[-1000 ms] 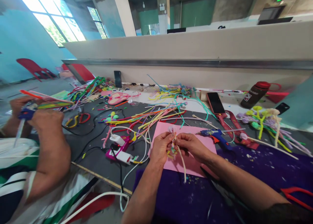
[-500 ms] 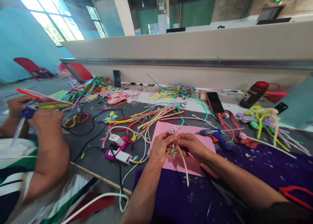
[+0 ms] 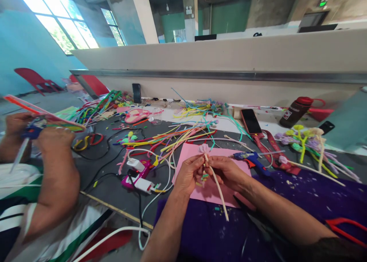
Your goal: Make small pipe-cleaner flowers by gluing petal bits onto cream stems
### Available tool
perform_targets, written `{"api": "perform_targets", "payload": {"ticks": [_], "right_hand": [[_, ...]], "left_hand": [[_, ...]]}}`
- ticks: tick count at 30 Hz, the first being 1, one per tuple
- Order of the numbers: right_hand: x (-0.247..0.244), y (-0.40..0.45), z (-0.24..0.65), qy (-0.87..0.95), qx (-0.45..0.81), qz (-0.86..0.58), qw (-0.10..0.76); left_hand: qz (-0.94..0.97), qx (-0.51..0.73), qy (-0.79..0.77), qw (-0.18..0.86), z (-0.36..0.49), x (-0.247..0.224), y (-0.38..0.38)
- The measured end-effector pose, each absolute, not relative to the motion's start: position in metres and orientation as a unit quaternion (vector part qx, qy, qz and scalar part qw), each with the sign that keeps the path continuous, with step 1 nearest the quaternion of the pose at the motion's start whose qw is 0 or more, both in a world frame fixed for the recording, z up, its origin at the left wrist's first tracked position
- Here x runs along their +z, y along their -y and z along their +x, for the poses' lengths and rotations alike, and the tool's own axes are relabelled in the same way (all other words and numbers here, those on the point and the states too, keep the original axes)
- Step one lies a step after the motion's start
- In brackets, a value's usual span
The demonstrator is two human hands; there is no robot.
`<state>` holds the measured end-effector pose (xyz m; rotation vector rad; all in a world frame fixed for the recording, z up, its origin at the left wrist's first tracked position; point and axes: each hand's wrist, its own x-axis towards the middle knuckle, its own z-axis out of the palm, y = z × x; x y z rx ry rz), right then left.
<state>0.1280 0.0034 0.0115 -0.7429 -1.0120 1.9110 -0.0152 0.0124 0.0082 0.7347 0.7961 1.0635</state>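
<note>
Over a pink sheet (image 3: 186, 153), both my hands pinch one pipe-cleaner flower. Its pale lilac head (image 3: 203, 148) stands above my fingertips, and its cream stem (image 3: 220, 195) slants down toward me. My left hand (image 3: 189, 174) is closed on the flower just under the head. Closed too, my right hand (image 3: 226, 171) grips the stem from the other side. Small coloured bits (image 3: 204, 178) show on the sheet below my fingers. Right of the sheet lies a blue glue gun (image 3: 252, 160), nearest my right hand. The exact spot where the fingertips meet is partly hidden.
Left of me, a co-worker's hands (image 3: 54, 139) hold another glue gun (image 3: 33, 128). A pink power strip (image 3: 139, 174) with cables sits by my left forearm. Loose pipe cleaners (image 3: 183, 136), a phone (image 3: 250, 120), a bottle (image 3: 295, 113), finished flowers (image 3: 304, 136) and red-handled scissors (image 3: 348, 229) lie around.
The flower has turned in my fingers: its head now faces up and away, and the stem's free end has swung right and toward me. Both hands stay over the pink sheet.
</note>
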Motion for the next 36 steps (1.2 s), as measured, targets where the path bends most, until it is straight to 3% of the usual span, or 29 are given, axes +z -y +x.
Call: {"api": "perform_targets", "payload": {"ticks": [36], "right_hand": [[0.0056,-0.0052,0.1382,0.376,0.804,-0.218,0.407]], "left_hand": [[0.365,0.542,-0.39,0.649,-0.0182,0.0012,-0.0177]]}}
